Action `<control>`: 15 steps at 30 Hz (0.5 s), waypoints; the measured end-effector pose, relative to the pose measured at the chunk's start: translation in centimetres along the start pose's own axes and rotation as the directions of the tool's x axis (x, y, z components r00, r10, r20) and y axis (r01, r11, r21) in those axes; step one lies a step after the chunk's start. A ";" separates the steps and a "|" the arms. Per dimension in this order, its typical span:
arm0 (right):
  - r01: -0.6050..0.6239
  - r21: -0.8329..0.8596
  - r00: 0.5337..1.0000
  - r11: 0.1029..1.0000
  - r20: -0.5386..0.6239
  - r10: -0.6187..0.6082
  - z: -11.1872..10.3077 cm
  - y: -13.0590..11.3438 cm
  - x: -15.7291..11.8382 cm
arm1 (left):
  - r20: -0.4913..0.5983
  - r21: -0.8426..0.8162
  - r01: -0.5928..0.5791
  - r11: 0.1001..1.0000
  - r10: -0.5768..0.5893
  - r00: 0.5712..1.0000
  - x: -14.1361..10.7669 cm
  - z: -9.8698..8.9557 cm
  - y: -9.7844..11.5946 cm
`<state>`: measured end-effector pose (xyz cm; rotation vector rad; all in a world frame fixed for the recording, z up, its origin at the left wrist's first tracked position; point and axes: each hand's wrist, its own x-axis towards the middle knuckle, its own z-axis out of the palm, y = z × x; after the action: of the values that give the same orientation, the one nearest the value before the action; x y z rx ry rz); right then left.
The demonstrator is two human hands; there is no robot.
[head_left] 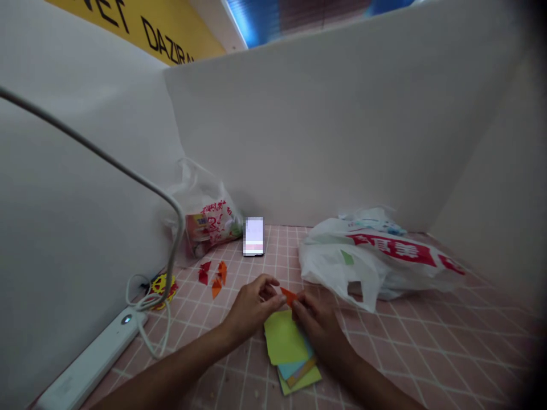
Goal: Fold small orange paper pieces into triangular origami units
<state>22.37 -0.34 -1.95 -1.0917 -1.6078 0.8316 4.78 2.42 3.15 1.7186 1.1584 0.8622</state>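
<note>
A small folded piece of orange paper (288,295) is pinched between the thumb and fingers of my right hand (318,322). To its left, my left hand (255,302) has its fingers curled but apart, with the thumb tip close beside the paper's left edge; whether it touches cannot be made out. Below both hands lies a loose stack of coloured paper squares (284,340), yellow-green on top, with blue, orange and more yellow sheets sticking out underneath. Farther left on the tiled-pattern surface are folded orange paper pieces (219,280) and a folded red paper piece (204,273).
A lit phone (254,236) leans near the back wall. A filled plastic bag (209,219) stands left of it; a white plastic bag (376,262) lies right. At left are a power strip (92,359), a looping cable (172,228) and a yellow-red item (162,287).
</note>
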 end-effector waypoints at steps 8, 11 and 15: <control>0.090 -0.086 0.991 0.992 0.108 -0.080 0.8 -0.3 -0.8 | 0.050 -0.149 -0.051 0.987 0.059 0.997 -1.2 0.2 -1.5; 0.070 -0.083 0.993 0.994 0.101 -0.062 0.9 -0.1 -0.8 | 0.028 -0.179 -0.068 0.981 0.074 0.997 -1.3 0.5 -2.0; 0.071 -0.105 0.994 0.992 0.088 -0.062 0.9 -0.1 -0.9 | 0.035 -0.225 -0.052 0.973 0.061 0.998 -1.5 0.7 -2.1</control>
<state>21.58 -1.24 -2.43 -1.0845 -1.7676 0.7632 4.22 1.20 0.83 1.5824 0.9499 0.9497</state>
